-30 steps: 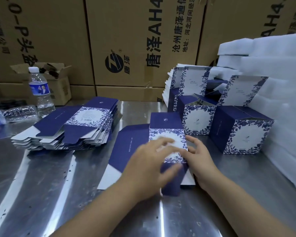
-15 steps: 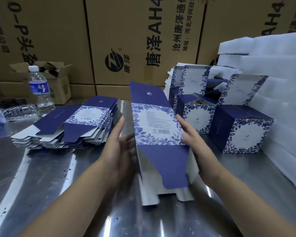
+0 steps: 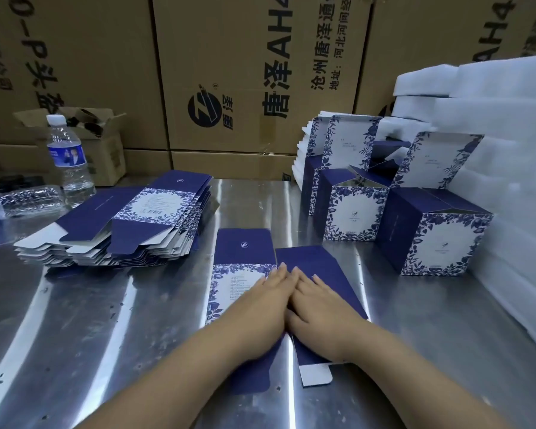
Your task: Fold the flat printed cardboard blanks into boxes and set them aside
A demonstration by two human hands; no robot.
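Two flat palms press the floral blue blank (image 3: 245, 252): left hand (image 3: 270, 292) beside right hand (image 3: 319, 301), fingers straight, seemingly touching; blank stack (image 3: 121, 224) at ten o'clock, folded boxes (image 3: 433, 236) at two.

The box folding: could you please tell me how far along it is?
Done: several boxes stand folded on the right. In hand: left hand and right hand press one blank flat on the table. Left: a thick stack of blanks.
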